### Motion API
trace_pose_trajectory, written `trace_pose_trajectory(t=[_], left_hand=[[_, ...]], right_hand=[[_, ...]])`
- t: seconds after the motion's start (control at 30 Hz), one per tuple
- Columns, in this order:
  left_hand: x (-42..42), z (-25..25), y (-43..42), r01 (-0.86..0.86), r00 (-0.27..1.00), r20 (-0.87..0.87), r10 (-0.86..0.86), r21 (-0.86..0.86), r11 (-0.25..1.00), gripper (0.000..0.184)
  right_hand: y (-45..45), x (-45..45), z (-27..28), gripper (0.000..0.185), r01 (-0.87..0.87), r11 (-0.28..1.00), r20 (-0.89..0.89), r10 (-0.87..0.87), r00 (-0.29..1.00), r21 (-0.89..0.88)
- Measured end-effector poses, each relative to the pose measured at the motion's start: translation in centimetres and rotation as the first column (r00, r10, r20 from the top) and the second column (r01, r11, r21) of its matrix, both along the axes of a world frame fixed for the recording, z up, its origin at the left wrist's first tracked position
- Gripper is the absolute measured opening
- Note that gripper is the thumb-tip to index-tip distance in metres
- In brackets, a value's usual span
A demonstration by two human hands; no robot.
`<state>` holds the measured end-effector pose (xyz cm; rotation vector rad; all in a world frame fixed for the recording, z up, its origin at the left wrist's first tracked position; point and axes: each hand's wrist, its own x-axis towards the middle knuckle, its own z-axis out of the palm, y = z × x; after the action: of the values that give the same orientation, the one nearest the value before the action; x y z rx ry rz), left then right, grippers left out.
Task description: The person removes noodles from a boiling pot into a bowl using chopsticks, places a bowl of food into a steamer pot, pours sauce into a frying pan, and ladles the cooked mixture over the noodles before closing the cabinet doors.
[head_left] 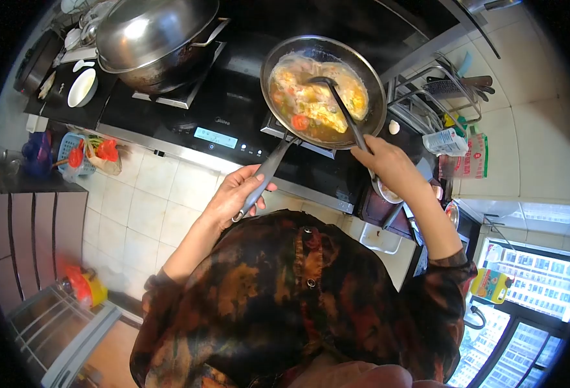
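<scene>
My left hand [236, 194] is wrapped round the grey handle [269, 171] of a frying pan [379, 97] on the black stove. In the pan lies a soupy mix with yellow egg [324, 107] and a red tomato piece [300, 121]. My right hand [392, 167] grips the shaft of a black ladle [346, 113], whose head rests in the food near the pan's middle. The ladle slants from the food down to my right hand, over the pan's rim.
A large lidded wok [162, 45] stands on the stove at the left, with a white bowl [82, 88] beside it. To the right are a metal rack [427, 97] with utensils, a plastic pack [445, 142] and an eggshell-like white piece [394, 127].
</scene>
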<state>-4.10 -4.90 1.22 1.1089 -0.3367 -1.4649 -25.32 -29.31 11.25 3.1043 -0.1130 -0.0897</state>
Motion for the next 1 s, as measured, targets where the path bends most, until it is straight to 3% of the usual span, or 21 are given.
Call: trace_pose_trajectory(t=[0.03, 0.27, 0.37, 0.47, 0.6, 0.67, 0.8, 0.87, 0.9, 0.93, 0.97, 1.0], left_hand=[[0.0, 0.0, 0.0, 0.005, 1.0, 0.009, -0.005, 0.001, 1.0, 0.036], [0.1, 0.2, -0.1, 0.016, 1.0, 0.026, -0.016, 0.02, 1.0, 0.037], [0.0, 0.3, -0.1, 0.019, 0.999, 0.032, -0.019, 0.016, 1.0, 0.037], [-0.1, 0.3, -0.1, 0.012, 0.999, 0.048, -0.012, 0.014, 1.0, 0.036], [0.0, -0.1, -0.1, 0.005, 1.0, 0.02, -0.005, 0.001, 1.0, 0.036], [0.0, 0.0, 0.0, 0.004, 1.0, 0.011, -0.004, 0.001, 1.0, 0.036], [0.0, 0.1, 0.0, -0.003, 1.0, 0.012, 0.003, 0.002, 1.0, 0.036], [0.0, 0.1, 0.0, 0.0, 1.0, 0.008, 0.0, -0.005, 1.0, 0.035], [0.0, 0.1, 0.0, 0.002, 1.0, 0.005, -0.002, -0.004, 1.0, 0.035], [0.0, 0.1, 0.0, 0.003, 1.0, 0.004, -0.003, -0.001, 1.0, 0.035], [0.0, 0.1, 0.0, 0.004, 1.0, 0.004, -0.004, -0.001, 1.0, 0.035], [0.0, 0.1, 0.0, 0.009, 1.0, 0.016, -0.009, -0.001, 1.0, 0.035]], right_hand=[[0.9, -0.3, 0.8, 0.032, 0.097, 0.994, -0.085, -0.093, 0.992, 0.049], [2.0, -2.6, 3.1, 0.035, 0.189, 0.973, -0.113, -0.174, 0.978, 0.132], [1.1, -1.8, 3.7, 0.042, 0.222, 0.961, 0.087, -0.239, 0.967, 0.167], [-2.0, 0.3, 0.9, 0.048, 0.192, 0.972, 0.276, -0.224, 0.935, 0.138], [-5.7, 3.7, -1.9, 0.047, 0.178, 0.977, 0.29, -0.206, 0.935, 0.118], [-6.1, 4.7, -2.2, 0.039, 0.175, 0.94, 0.278, -0.258, 0.925, 0.293], [-6.2, 4.0, -3.3, 0.031, 0.109, 0.902, 0.308, -0.254, 0.917, 0.419], [-6.3, 3.4, -3.9, 0.025, 0.096, 0.778, 0.312, -0.357, 0.88, 0.621], [-6.1, 3.4, -3.8, 0.025, 0.096, 0.779, 0.312, -0.357, 0.881, 0.62], [-5.7, 3.6, -3.5, 0.024, 0.114, 0.502, 0.224, -0.564, 0.795, 0.857], [-5.4, 3.8, -3.3, 0.024, 0.075, 0.16, 0.063, -0.715, 0.696, 0.984], [-5.0, 3.9, -3.2, 0.024, 0.075, 0.158, 0.062, -0.719, 0.693, 0.985]])
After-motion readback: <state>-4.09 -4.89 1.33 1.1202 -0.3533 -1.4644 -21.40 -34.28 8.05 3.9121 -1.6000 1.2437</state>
